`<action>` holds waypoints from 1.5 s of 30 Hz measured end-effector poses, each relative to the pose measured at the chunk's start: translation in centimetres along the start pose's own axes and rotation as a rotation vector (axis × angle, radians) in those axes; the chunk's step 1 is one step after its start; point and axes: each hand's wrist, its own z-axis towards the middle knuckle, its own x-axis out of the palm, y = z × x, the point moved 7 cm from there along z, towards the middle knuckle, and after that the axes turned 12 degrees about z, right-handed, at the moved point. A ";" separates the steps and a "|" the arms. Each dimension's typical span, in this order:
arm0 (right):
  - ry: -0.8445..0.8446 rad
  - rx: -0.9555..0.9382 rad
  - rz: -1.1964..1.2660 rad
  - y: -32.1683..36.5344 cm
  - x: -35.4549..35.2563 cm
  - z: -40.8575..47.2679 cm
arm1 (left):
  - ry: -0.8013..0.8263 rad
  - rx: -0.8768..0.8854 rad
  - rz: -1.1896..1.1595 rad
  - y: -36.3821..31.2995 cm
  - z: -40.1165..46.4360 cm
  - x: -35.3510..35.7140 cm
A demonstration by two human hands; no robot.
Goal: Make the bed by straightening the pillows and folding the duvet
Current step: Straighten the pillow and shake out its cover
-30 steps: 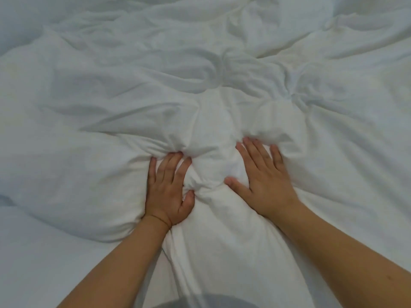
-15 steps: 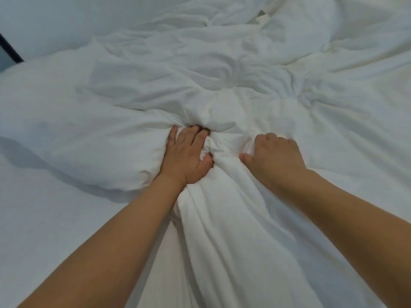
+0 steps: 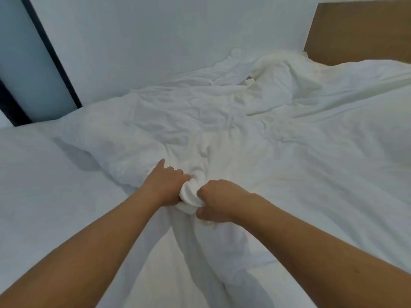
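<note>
A rumpled white duvet (image 3: 244, 134) covers the middle and right of the bed. My left hand (image 3: 165, 185) and my right hand (image 3: 219, 201) sit close together at its near edge. Both grip one bunched fold of the duvet between them, fingers curled into the cloth. A crumpled white mound (image 3: 280, 72), perhaps a pillow, lies at the far end near the headboard; I cannot tell what it is for sure.
The bare white bed sheet (image 3: 44, 185) shows on the left and in front. A wooden headboard (image 3: 360, 30) stands at the top right. A white wall (image 3: 166, 41) runs behind the bed, with a dark-framed panel (image 3: 29, 63) at the far left.
Both hands went from lying flat on the duvet to closing on a bunched fold. The view has lifted, so the wall and headboard now show.
</note>
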 end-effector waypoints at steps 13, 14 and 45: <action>-0.089 0.495 0.383 -18.2 2.0 -17.2 | 0.098 0.368 -0.356 -20.5 -10.2 -16.4; -0.095 0.503 0.420 -18.5 2.2 -18.4 | 0.129 0.494 -0.349 -25.1 -11.6 -17.6; -0.320 0.519 1.467 -18.8 6.2 -15.0 | 0.241 -0.103 0.135 -17.9 -10.1 -8.6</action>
